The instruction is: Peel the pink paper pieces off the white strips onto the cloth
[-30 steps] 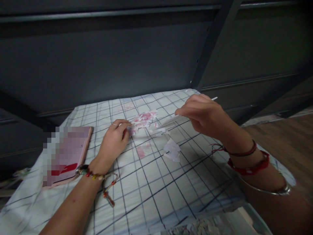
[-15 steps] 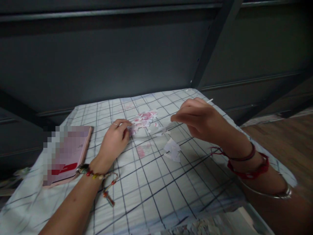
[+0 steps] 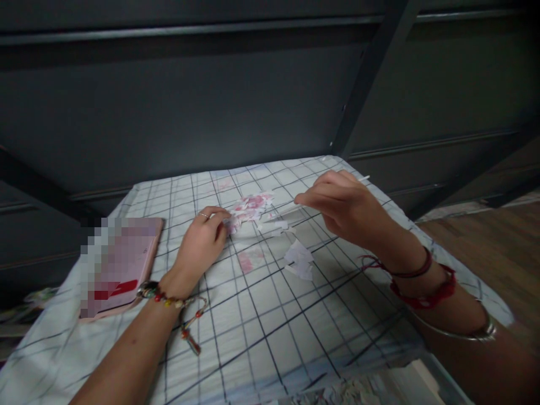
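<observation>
My left hand (image 3: 203,242) has its fingers bent together at the left end of a patch of torn pink-and-white paper pieces (image 3: 253,207), gripping its edge. A thin white stick (image 3: 363,178) pokes out behind my right hand (image 3: 343,205), which is closed around it. Its front part reaches toward the patch; the tip's shape is too blurred to make out. Below it, small white paper scraps (image 3: 276,226) lie on the checked cloth (image 3: 253,315). Nearer me is a little heap of white paper pieces (image 3: 299,260).
A pink-cased phone (image 3: 122,264) lies on the left. At the near edge stands a clear container (image 3: 442,371) holding greyish torn paper (image 3: 346,391). A dark panelled wall (image 3: 189,107) rises behind the table, and wooden floor (image 3: 485,242) shows at right.
The view has shifted slightly. My left hand stays at the patch. The stick in my right hand has dipped a little, its front part now nearer the paper scraps.
</observation>
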`<state>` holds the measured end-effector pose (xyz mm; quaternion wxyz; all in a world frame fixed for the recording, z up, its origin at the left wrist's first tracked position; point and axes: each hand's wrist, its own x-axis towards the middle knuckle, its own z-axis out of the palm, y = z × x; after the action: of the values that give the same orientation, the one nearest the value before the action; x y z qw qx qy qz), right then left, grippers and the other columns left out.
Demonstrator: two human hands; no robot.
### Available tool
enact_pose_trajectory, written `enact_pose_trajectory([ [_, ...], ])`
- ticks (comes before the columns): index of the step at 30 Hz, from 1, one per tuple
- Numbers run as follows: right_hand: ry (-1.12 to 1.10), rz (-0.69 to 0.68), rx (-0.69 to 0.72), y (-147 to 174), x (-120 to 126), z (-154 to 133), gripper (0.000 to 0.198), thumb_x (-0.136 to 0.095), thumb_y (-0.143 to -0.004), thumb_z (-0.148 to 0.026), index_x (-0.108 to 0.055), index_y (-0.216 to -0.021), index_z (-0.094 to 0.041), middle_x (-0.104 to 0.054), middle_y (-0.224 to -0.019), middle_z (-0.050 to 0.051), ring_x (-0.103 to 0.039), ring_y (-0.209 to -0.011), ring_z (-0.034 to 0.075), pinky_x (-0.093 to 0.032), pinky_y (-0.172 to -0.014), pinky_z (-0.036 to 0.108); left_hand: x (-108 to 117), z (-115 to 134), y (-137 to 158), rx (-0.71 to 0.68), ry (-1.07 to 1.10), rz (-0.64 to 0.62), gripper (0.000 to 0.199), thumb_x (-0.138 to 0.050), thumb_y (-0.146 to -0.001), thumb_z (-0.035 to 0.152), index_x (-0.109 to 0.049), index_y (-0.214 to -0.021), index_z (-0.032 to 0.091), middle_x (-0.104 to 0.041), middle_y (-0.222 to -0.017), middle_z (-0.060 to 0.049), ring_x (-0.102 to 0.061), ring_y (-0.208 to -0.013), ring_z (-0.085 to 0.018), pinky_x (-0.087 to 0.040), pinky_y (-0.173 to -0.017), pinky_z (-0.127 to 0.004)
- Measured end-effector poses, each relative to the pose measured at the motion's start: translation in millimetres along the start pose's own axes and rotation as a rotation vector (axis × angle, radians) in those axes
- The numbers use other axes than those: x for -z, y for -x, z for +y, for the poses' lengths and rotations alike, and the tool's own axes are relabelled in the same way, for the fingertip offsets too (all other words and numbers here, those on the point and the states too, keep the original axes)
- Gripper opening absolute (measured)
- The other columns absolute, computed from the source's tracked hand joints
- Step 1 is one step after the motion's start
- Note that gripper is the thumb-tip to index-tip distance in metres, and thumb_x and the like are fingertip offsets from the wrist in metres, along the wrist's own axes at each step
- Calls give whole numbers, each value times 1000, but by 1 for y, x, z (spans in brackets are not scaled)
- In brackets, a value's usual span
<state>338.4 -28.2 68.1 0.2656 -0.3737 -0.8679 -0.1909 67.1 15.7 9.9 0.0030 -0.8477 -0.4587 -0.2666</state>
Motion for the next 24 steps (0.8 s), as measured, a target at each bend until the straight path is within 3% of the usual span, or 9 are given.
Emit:
enact_pose_trajectory([
  [6,-68,-42,31,2,-2,8,38,-38,-73,6,-63,-84,-20,-58,-70,1,-48,-73,15,-34,-67,29,0,-1,1,0,-9,22,30,-36,-81,14,-62,-95,16,-62,-106,-10,-58,-101,-21,-46,-95,-40],
  [15,133,62,-6,8,-8,21,38,-39,-74,5,-64,-86,-22,-63,-72,0,-51,-77,17,-35,-69,30,1,-2,1,-25,-16,24,32,-36,-82,14,-64,-98,11,-62,-104,-13,-58,-99,-23,-48,-93,-41],
  [24,131,105,-5,11,-5,31,33,-40,-79,1,-64,-85,-21,-65,-73,1,-53,-76,16,-37,-69,29,1,-1,2,-20,-23,30,33,-35,-83,15,-64,-99,11,-62,-105,-12,-58,-98,-23,-48,-93,-40],
])
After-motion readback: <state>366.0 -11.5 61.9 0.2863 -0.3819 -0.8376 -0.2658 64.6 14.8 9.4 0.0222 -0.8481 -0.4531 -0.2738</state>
